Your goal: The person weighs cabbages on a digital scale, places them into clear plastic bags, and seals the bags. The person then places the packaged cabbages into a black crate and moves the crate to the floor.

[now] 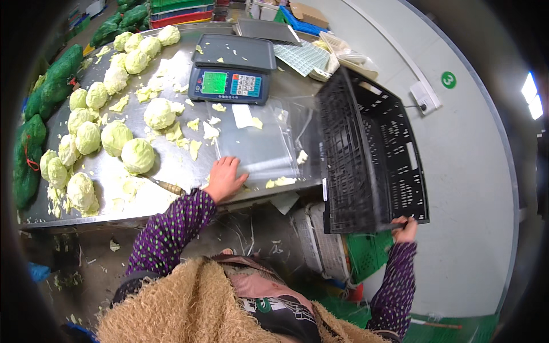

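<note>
My right hand point(405, 230) grips the near rim of a black plastic crate point(356, 163), which is tipped on its side at the table's right end, its opening facing the wall. My left hand point(226, 179) rests on the steel table point(176, 195) near its front edge, fingers a little bent, at the corner of some clear plastic bags point(257, 148). I see nothing held in it. To its left lies a knife with a wooden handle point(169, 187). Several trimmed cabbages point(138, 156) stand farther left, with loose leaf scraps point(195, 149) among them.
A digital scale point(231, 73) with a lit display sits behind the bags. Green mesh sacks point(53, 85) line the table's left side. Below the black crate are a white basket point(319, 244) and a green crate point(369, 253). A wall point(467, 171) with a socket point(424, 100) bounds the right.
</note>
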A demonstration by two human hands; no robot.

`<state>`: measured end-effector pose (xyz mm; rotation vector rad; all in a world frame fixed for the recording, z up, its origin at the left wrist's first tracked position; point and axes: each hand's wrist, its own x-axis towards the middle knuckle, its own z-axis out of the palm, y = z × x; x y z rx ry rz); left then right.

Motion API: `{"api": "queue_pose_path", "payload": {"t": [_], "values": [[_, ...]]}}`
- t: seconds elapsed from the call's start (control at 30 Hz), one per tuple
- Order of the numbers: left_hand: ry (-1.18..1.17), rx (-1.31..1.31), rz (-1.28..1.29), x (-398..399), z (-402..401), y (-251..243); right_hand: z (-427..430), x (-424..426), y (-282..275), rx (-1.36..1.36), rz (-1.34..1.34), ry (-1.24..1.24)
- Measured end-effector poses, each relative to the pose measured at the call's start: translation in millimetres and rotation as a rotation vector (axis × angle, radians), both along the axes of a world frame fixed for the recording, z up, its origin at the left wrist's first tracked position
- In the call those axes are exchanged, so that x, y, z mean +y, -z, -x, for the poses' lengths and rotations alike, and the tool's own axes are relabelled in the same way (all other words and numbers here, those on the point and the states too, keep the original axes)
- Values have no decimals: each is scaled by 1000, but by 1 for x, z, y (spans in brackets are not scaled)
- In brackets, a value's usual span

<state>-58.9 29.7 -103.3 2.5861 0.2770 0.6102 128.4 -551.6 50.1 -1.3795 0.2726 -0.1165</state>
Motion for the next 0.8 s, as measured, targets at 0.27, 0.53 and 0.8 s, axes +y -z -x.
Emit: {"api": "queue_pose_path", "payload": {"t": [0.27,0.53,0.8], "values": [[-97,211,-108,-7,13,16,-32,40,-28,-59,-96,-111],[-18,213,-68,-6,6,2,-78,24,-28,41,-121,-194],[-44,235,-46,-4,0,13,-106,24,-72,-313,1381,205]]}}
